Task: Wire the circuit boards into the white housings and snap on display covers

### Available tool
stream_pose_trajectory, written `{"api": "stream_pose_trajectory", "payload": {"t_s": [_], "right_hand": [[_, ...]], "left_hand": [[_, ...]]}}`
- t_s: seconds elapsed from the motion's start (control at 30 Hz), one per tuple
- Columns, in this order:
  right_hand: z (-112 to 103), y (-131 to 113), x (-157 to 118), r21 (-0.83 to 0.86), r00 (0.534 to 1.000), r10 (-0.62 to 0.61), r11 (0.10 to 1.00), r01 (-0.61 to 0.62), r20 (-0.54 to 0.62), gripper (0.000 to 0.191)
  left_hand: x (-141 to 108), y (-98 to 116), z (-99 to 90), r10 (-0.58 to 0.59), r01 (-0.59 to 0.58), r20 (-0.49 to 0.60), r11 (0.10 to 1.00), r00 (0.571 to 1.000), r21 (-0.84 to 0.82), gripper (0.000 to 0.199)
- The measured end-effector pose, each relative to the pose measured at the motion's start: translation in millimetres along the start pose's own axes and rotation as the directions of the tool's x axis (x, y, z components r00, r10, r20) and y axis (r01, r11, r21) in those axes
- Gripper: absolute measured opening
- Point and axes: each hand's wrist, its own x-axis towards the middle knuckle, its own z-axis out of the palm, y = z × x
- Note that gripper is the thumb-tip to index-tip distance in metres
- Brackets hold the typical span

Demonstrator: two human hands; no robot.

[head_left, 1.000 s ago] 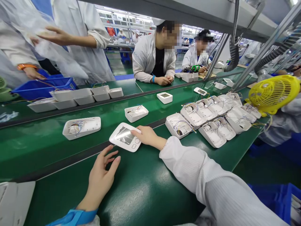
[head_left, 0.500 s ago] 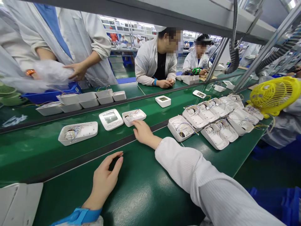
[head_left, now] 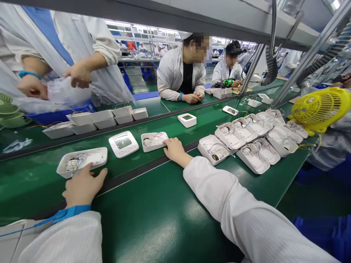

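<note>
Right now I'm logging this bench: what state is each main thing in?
Left casing: open side up, wires exposed
Right casing: open side up, wires exposed
Near panel: screen up
Grouped casings: mostly open side up, wires exposed
Left hand: thumb spread, at left casing
Right hand: fingertips at right casing's corner
Fan: cannot tell if spinning

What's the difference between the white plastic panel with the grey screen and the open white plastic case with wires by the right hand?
The panel shows its screen and button outlines; the case shows a hollow inside with loose coloured wires. The right hand is at the case's edge, while the panel lies apart from that hand. Both are white and rest on the green surface.
</note>
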Motion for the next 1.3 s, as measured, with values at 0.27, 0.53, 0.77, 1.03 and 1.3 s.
{"api": "stream_pose_trajectory", "payload": {"t_s": [0.27,0.53,0.77,1.03,1.3], "right_hand": [[3,0,3,0.006,0.996,-0.084,0.996,0.084,0.041,0.019],[-8,-4,-7,0.034,0.994,-0.113,0.993,0.112,0.007,0.018],[-19,-12,-42,0.050,0.995,-0.060,0.997,0.064,-0.081,0.016],[-22,-20,-83,0.035,0.997,-0.047,0.998,0.050,-0.063,0.033],[-22,-30,-80,0.039,0.992,-0.129,0.991,0.129,-0.014,0.035]], "left_hand": [[-4,-12,4.5,-0.051,0.019,-0.131,0.972,0.990,-0.236,0.062],[-26,-14,16.7,-0.153,-0.111,-0.438,0.846,0.886,-0.521,0.046],[-98,22,44.9,0.374,-0.498,-0.352,0.772,0.858,-0.395,0.046],[-119,28,52.8,0.654,-0.669,-0.165,0.678,0.738,-0.303,0.040],[-121,29,50.6,0.741,-0.721,-0.091,0.608,0.666,-0.332,0.034]]}}
